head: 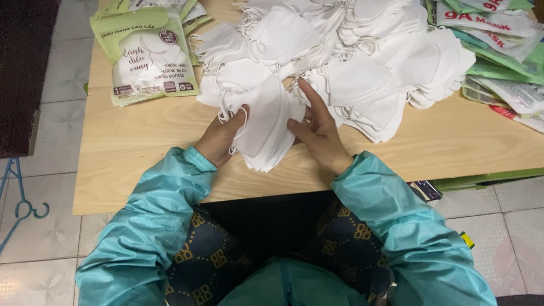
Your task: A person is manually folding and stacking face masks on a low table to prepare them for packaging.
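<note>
A stack of white folded face masks (266,127) is held over the front of a low wooden table (141,147). My left hand (221,139) grips the stack's left edge, thumb on top near an ear loop. On the stack's right edge rests my right hand (317,130), fingers stretched out and pointing towards the pile behind. A big heap of loose white masks (351,51) covers the table's far middle, just beyond both hands. Both arms wear teal jacket sleeves.
A filled green-and-white mask packet (148,54) lies at the table's far left on other packets. More green and white packets (498,45) are piled at the far right. A blue clothes hanger (20,204) lies on the tiled floor at left.
</note>
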